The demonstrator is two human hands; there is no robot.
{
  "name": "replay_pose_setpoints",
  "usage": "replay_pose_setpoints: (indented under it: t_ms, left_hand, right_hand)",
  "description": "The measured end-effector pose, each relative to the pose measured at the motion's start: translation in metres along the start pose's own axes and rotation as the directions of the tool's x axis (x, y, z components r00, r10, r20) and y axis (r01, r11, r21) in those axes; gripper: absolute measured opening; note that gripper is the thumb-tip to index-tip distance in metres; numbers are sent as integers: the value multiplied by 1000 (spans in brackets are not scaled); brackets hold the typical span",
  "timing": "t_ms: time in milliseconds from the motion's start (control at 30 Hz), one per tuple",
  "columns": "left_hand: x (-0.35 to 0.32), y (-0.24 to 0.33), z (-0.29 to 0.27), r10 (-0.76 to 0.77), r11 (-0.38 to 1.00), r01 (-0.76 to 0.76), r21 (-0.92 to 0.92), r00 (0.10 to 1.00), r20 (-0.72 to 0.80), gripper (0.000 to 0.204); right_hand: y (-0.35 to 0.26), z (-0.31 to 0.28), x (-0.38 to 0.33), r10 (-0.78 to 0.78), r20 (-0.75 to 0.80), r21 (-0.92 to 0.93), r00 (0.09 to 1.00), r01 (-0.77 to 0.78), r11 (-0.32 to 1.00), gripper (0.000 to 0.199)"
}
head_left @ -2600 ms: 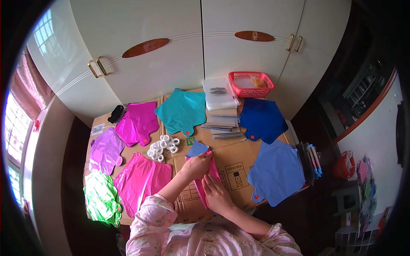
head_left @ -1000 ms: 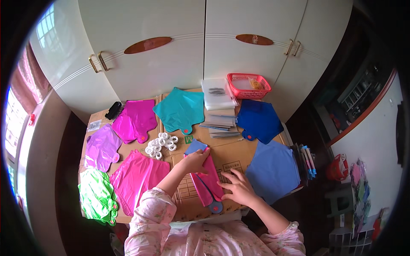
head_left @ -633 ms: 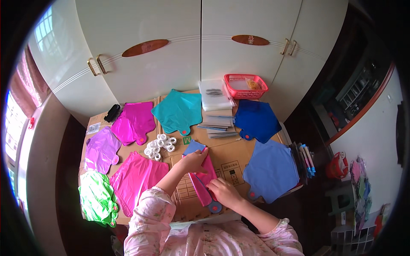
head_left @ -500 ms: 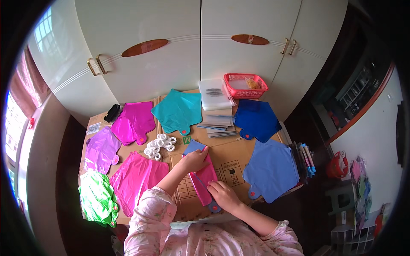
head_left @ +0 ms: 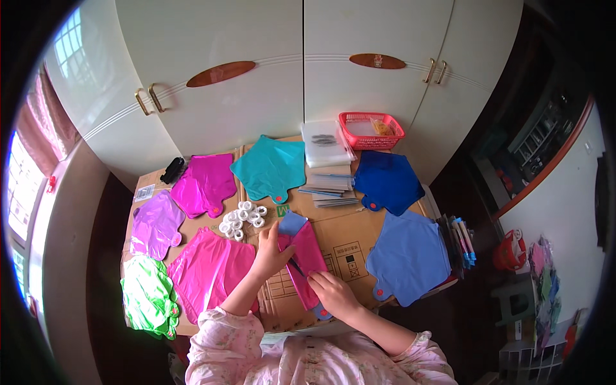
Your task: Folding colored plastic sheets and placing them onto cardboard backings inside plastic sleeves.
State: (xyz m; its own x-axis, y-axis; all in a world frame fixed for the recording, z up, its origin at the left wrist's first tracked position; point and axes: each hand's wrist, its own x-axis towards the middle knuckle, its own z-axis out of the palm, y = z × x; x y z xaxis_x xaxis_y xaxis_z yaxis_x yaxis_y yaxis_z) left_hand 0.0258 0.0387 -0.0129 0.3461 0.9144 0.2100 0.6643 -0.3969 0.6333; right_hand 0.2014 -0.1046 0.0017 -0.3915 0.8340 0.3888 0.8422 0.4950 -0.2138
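Observation:
In front of me lies a pink folded foil balloon [head_left: 310, 244], a long narrow packet set over a flat light-blue foil balloon [head_left: 293, 222]. The blue shows at its top end, and a round tab sticks out at the bottom. My left hand [head_left: 273, 253] is at the packet's upper left edge, with pink foil between thumb and fingers. Lower down, my right hand [head_left: 333, 295] pinches the packet's right edge; its fingertips are partly hidden. A dark gap runs along the fold between the hands.
Flat foil balloons ring the cardboard: pink [head_left: 208, 269], green [head_left: 146, 292], purple [head_left: 156, 224], magenta [head_left: 204, 183], teal [head_left: 269, 168], dark blue [head_left: 388, 179] and light blue [head_left: 410, 256]. White tape rolls [head_left: 244, 218], stacked cards [head_left: 330, 189], clear bags [head_left: 326, 151] and a red basket [head_left: 372, 142] stand behind.
My left hand has come off the top of the packet, down and left to its left edge. The pink fold there is raised. My right hand has barely moved.

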Motion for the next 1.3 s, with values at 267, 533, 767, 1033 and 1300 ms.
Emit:
replay_pose_setpoints:
  t_ms: [267,533,767,1033,1300]
  left_hand:
    - [-21,10,-4,-156,988,157,0,983,92,111]
    - [-37,22,-12,-96,970,60,235,985,145,45]
    - [-43,17,-7,-40,969,18,248,996,85,41]
    - [-46,17,-4,-10,972,-3,235,999,53,40]
    - [-49,18,-5,11,983,-24,183,997,72,37]
  right_hand:
    - [1,6,2,-61,-27,-24,998,61,998,33]
    - [5,11,3,-18,6,142,1000,17,990,27]
    - [-4,14,8,51,-6,160,999,-49,986,16]
    - [-4,21,6,87,-66,124,994,-79,989,21]
    - [-7,22,6,168,-80,-5,983,-169,986,38]
